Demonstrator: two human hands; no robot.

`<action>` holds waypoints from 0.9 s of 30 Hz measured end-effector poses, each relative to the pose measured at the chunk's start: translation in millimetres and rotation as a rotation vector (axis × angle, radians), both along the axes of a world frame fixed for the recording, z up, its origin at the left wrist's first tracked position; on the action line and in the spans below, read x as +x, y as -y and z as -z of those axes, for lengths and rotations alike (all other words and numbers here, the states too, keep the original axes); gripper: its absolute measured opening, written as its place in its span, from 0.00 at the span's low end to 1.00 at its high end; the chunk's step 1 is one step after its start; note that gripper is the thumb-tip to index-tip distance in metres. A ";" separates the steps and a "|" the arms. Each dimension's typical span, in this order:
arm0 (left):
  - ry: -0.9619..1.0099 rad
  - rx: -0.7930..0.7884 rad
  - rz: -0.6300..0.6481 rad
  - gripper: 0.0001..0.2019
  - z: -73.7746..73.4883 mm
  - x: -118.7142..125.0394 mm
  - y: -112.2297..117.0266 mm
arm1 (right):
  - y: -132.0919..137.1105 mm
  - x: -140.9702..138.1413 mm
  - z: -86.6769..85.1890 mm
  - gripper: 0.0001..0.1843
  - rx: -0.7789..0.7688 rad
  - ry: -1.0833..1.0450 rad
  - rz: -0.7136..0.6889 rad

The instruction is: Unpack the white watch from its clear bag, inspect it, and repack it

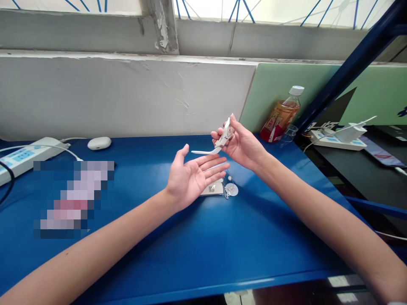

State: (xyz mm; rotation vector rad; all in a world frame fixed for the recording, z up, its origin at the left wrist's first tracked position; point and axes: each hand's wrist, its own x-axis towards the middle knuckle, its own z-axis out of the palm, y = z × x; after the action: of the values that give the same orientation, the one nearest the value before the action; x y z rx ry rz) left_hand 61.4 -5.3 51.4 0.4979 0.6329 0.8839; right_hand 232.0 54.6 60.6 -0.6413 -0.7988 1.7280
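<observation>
The right hand is raised above the blue table and pinches the thick end of a small white device at the fingertips. That grip leaves its thin curved tail free, pointing out over the left hand. The left hand lies open just below, palm up, fingers loosely together, holding nothing. Under it on the table rest a white card and a clear disc.
</observation>
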 end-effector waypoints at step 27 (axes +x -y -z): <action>-0.229 0.307 0.283 0.16 11.3 10.8 13.8 | 15.7 -0.6 -9.2 0.31 0.128 0.128 -0.490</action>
State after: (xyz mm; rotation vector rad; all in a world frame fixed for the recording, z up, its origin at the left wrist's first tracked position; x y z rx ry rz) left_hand 72.2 -19.1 40.1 0.9517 0.6177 0.6608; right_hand 231.4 38.8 69.7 -0.4974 -1.2218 2.0658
